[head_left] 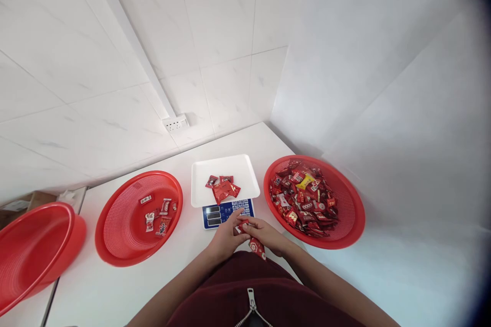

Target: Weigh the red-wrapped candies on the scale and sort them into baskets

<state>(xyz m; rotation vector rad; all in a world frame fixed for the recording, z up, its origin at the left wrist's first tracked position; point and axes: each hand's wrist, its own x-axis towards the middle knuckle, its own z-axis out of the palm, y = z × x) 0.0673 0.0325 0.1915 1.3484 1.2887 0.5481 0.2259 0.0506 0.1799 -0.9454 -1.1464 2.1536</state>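
Note:
Both of my hands meet in front of the scale. My left hand [226, 235] is closed around a small red candy packet [241, 226], partly covered by the fingers. My right hand [267, 235] reaches across to that packet with its fingertips, and a red wrapped candy [257, 249] with a white pattern sticks out below its palm. Just beyond them stands a scale with a blue keypad panel [226, 209]. Several red wrapped candies [224, 189] lie on its white weighing tray [199, 179].
On the right, a red mesh basket [355, 214] holds a heap of candies, one wrapper yellow. Another red basket [115, 219] at left contains several packets. A third red basket [76, 230] sits far left near a cardboard box [36, 202]. A wall socket [176, 123] is behind the table.

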